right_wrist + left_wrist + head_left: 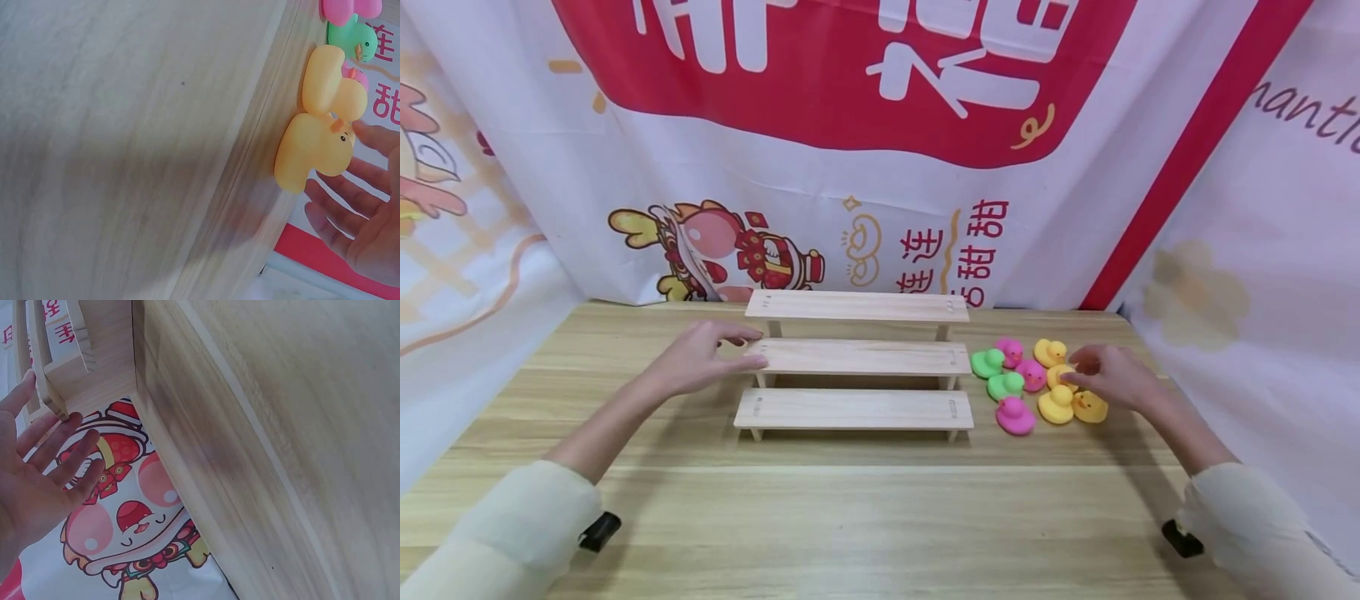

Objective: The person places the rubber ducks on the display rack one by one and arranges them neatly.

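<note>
A three-tier wooden stand (857, 357) stands on the table. My left hand (700, 358) holds the left end of its middle board, thumb at the front edge and forefinger behind. In the left wrist view the other fingers of that hand (47, 462) extend past the board's end. Right of the stand lies a cluster of pink, green and yellow toy ducks. My right hand (1112, 375) reaches over a yellow duck (1058, 377), thumb and fingers apart around it; contact is unclear. Another yellow duck (312, 150) hides part of the fingers in the right wrist view.
Beside the right hand lie more yellow ducks (1056, 406), two green ducks (1005, 386) and three pink ducks (1015, 415). A printed cloth (820, 192) hangs behind the wooden table (865, 517), with more cloth at both sides.
</note>
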{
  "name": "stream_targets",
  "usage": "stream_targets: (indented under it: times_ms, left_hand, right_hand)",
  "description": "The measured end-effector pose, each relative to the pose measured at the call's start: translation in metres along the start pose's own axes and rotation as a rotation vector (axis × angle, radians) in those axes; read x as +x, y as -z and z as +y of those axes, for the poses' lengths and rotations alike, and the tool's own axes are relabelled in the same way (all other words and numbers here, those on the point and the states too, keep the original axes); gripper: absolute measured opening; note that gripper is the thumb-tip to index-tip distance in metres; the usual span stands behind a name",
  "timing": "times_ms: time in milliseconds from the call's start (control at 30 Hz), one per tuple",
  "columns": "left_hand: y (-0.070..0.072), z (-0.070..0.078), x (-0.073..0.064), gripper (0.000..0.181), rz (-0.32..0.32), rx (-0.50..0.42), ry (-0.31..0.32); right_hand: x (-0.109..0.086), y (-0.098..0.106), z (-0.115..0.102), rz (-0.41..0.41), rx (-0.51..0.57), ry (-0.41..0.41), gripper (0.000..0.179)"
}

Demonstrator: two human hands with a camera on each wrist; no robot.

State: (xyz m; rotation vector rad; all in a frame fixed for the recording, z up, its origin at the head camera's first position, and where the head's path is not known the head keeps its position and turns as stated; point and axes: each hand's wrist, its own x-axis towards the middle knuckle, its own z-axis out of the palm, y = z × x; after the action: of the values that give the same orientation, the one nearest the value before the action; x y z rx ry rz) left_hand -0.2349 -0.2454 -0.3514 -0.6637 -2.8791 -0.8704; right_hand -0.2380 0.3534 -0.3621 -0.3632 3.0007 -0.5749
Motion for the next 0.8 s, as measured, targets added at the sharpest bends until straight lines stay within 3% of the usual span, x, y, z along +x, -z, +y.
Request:
stream_targets:
  times_ms: [333,567,800]
  left_hand:
    - [0.001,-0.004,0.001,0.051,-0.004,-0.085,-0.021]
    - [0.000,-0.004,0.000,0.047,-0.016,-0.146,-0.040]
    - [0.001,-0.003,0.001,0.047,-0.036,-0.146,-0.024]
  right_hand:
    - [0.005,-0.003,0.003,-0.006,0.041,0.042,0.031]
    - [0.005,0.002,-0.001,-0.003,0.062,0.032,0.032]
    - [0.005,0.011,-0.012,0.069,0.094,0.061,0.029]
